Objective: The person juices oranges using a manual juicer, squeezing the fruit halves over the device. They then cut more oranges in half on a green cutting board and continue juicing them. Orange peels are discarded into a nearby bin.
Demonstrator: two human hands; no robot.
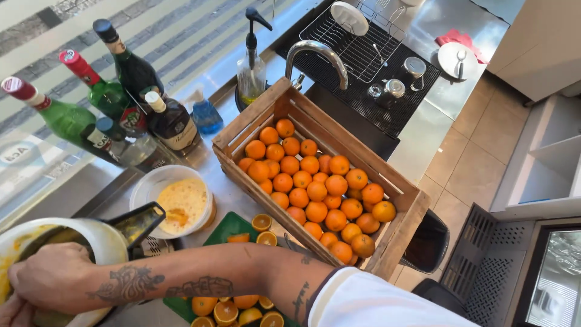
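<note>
The right hand (51, 275) presses down into a white juicer bowl (91, 239) at the lower left of the bench (233, 197), fingers curled under; what its grip closes on is hidden, so I cannot tell if it holds anything. Only a sliver of the left hand (13, 312) shows at the bottom left corner, touching the bowl's edge; its grip cannot be made out. A dark spout (139, 223) sticks out of the bowl toward 2 o'clock. Just past the spout, at 1 o'clock from the bowl, stands a white tub (178, 203) of pulpy orange juice. At 3 o'clock from the bowl, under the forearm, a green cutting board (227, 227) carries halved oranges (227, 310). Beyond it, at 2 o'clock, a wooden crate (315, 175) full of whole oranges (316, 191) sits beside the sink tap (315, 51). At 12 o'clock from the bowl, several glass bottles (115, 100) stand along the window. A soap pump (251, 66) stands near the tap, and a wire dish rack (357, 42) lies beyond.
</note>
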